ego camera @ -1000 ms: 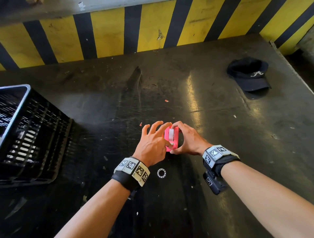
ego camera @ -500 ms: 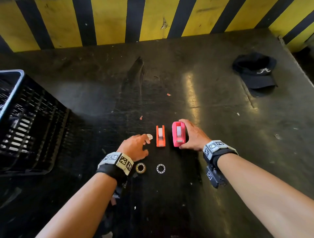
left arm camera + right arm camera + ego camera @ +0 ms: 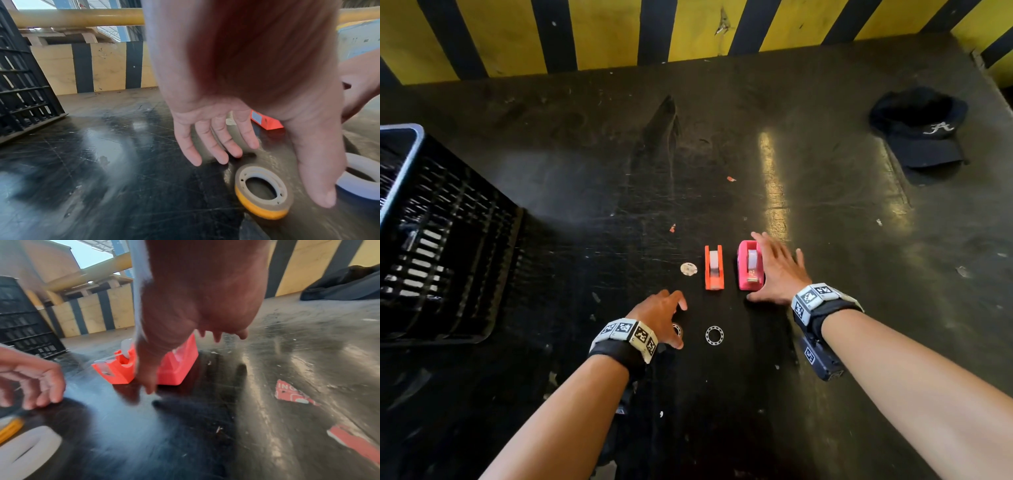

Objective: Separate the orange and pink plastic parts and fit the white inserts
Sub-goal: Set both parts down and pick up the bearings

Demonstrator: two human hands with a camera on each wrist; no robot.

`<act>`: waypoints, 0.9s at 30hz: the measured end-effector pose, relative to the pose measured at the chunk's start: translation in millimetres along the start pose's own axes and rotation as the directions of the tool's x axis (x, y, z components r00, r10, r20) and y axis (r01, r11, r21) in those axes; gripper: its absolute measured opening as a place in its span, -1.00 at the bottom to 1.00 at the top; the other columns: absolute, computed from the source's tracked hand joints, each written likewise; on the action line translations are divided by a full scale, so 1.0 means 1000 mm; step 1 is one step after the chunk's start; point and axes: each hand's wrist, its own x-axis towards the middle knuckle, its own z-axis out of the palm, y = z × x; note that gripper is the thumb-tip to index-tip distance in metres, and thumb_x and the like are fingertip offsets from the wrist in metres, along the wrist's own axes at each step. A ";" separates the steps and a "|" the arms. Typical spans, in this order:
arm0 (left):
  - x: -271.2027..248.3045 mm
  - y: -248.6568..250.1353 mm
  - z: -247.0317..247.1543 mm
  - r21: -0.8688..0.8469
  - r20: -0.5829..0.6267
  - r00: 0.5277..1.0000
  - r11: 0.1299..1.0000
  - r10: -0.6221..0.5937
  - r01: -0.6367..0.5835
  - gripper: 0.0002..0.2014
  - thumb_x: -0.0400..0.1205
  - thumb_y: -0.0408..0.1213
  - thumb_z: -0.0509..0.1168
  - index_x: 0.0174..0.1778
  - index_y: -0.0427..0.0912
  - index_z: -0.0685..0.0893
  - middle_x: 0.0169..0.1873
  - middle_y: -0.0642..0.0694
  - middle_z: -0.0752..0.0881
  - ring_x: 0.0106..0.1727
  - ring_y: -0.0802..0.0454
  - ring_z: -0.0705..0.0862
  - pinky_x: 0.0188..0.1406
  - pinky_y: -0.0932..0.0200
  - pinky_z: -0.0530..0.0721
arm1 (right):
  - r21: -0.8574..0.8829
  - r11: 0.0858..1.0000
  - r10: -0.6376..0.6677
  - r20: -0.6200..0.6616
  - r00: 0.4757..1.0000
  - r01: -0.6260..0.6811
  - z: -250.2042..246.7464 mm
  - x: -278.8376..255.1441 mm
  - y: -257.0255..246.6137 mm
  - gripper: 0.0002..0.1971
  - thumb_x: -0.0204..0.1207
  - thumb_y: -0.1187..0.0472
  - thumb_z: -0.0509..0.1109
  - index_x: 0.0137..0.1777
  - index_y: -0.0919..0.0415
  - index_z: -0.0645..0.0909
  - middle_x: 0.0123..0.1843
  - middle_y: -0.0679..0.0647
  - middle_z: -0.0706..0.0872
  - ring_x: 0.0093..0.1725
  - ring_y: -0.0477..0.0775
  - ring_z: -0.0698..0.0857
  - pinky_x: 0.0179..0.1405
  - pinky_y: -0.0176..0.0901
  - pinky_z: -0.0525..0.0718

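Observation:
The orange part (image 3: 714, 267) and the pink part (image 3: 750, 265) stand apart, side by side on the dark table (image 3: 825, 342), each with a white insert in its slot. My right hand (image 3: 770, 270) lies open just right of the pink part with its fingers spread and holds nothing. In the right wrist view its thumb points down in front of the pink part (image 3: 179, 365). My left hand (image 3: 671, 318) hovers open, closer to me than the orange part, over a yellow-edged ring (image 3: 261, 193). A white ring (image 3: 714, 334) lies just right of that hand.
A small pale disc (image 3: 688, 269) lies left of the orange part. A black slatted crate (image 3: 441, 240) stands at the left and a black cap (image 3: 921, 133) at the far right. A yellow-and-black striped wall (image 3: 688, 31) closes the back. Red scraps (image 3: 294, 394) lie near my right hand.
A second ago both hands held the parts together. They now stand apart. My right hand has let go of the pink part and spread; my left hand has drawn back over the ring.

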 end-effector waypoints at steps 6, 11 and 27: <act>0.000 0.001 0.004 0.027 -0.018 1.000 1.000 -0.003 0.004 -0.22 0.31 -0.03 0.71 0.40 0.14 0.48 0.35 -0.06 0.55 0.37 -0.10 0.61 0.36 -0.18 0.71 | -0.108 0.892 -0.452 -0.219 0.865 0.439 0.011 -0.031 -0.040 -0.19 0.33 -0.26 0.54 0.53 0.06 0.42 0.46 0.10 0.52 0.42 0.16 0.55 0.39 0.21 0.61; -0.007 -0.001 0.015 0.006 -0.087 0.996 1.000 0.000 0.001 -0.22 0.33 -0.04 0.70 0.42 0.13 0.47 0.35 -0.08 0.54 0.36 -0.12 0.61 0.32 -0.16 0.72 | -0.060 0.827 -0.563 -0.085 0.822 0.559 0.037 -0.054 -0.058 -0.45 0.39 -0.10 0.61 0.33 0.01 0.55 0.28 0.00 0.62 0.07 0.01 0.62 0.06 0.01 0.72; -0.025 -0.015 0.048 -0.091 -0.275 0.961 0.995 0.012 -0.038 -0.46 0.54 -0.16 0.55 0.42 0.07 0.54 0.38 -0.09 0.54 0.36 -0.09 0.62 0.32 -0.04 0.71 | 0.058 0.922 -0.386 0.238 0.891 0.383 0.057 -0.067 -0.064 -0.51 0.50 0.00 0.59 0.39 -0.07 0.53 0.17 -0.05 0.58 0.03 0.00 0.67 0.04 -0.05 0.72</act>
